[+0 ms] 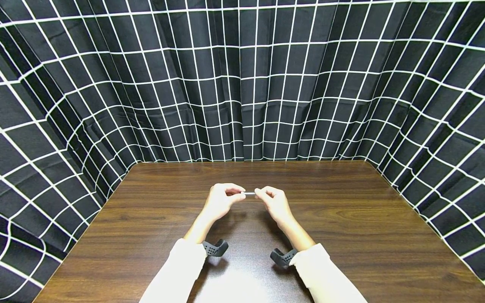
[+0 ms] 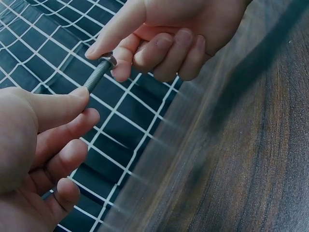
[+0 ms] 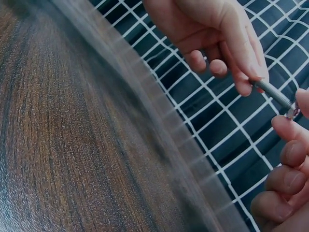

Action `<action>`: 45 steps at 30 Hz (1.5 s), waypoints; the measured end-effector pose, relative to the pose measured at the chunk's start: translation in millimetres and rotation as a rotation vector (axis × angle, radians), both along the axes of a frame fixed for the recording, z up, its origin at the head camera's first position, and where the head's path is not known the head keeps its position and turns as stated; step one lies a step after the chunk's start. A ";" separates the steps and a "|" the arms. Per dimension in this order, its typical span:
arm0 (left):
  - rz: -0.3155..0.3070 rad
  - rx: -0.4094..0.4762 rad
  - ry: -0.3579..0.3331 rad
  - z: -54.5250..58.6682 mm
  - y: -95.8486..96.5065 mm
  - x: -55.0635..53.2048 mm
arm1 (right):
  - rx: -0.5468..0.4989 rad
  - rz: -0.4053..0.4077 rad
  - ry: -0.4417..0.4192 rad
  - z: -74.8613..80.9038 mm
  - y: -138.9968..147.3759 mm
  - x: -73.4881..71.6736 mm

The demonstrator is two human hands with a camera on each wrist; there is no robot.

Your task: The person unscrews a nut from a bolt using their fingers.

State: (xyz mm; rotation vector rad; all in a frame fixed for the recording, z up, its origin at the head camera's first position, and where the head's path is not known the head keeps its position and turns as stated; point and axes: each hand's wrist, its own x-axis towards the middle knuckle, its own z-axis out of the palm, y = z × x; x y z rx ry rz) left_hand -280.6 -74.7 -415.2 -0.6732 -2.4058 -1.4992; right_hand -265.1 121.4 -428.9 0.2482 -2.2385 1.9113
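A slim grey threaded bolt (image 1: 249, 193) is held between the two hands above the table. My left hand (image 1: 220, 200) pinches its plain end between thumb and index finger, the other fingers loosely bent. The right hand (image 1: 275, 204) has thumb and index finger on the wider hexagonal end (image 2: 109, 60), its other fingers curled in. Whether that end is the bolt's head or a nut, I cannot tell. Bare thread (image 3: 276, 95) shows between the two grips in both wrist views. The fingertips hide both ends in part.
Under the hands spreads a brown wood-grain table (image 1: 151, 206). A black curtain with a white grid (image 1: 242, 88) surrounds its back and sides. Dark mounts sit on the left wrist (image 1: 216, 248) and the right wrist (image 1: 283, 256), by the white sleeves (image 1: 176, 269).
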 end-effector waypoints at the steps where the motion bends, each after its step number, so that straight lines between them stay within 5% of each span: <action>1: 0.001 -0.003 -0.001 -0.2 -0.2 -0.3 | -0.012 0.006 0.006 -0.5 0.0 -0.1; 12: 0.009 -0.009 0.001 -0.2 -1.9 -1.6 | -0.026 0.052 -0.003 15.8 0.1 9.9; 16: 0.008 -0.007 -0.003 -0.5 -2.6 -1.8 | -0.036 0.040 0.031 2.5 0.8 1.7; 26: 0.020 -0.012 0.001 1.3 -2.7 -0.7 | -0.058 0.055 0.079 1.0 1.4 2.0; 34: 0.015 -0.008 -0.002 0.3 -2.8 -1.1 | -0.066 0.134 0.065 19.0 0.9 13.3; 38: 0.016 -0.013 0.002 0.7 -2.2 -0.8 | -0.001 0.109 0.061 27.6 -0.9 19.3; 45: 0.001 -0.019 -0.009 2.6 -0.8 0.7 | 0.084 -0.011 0.025 5.6 0.3 3.0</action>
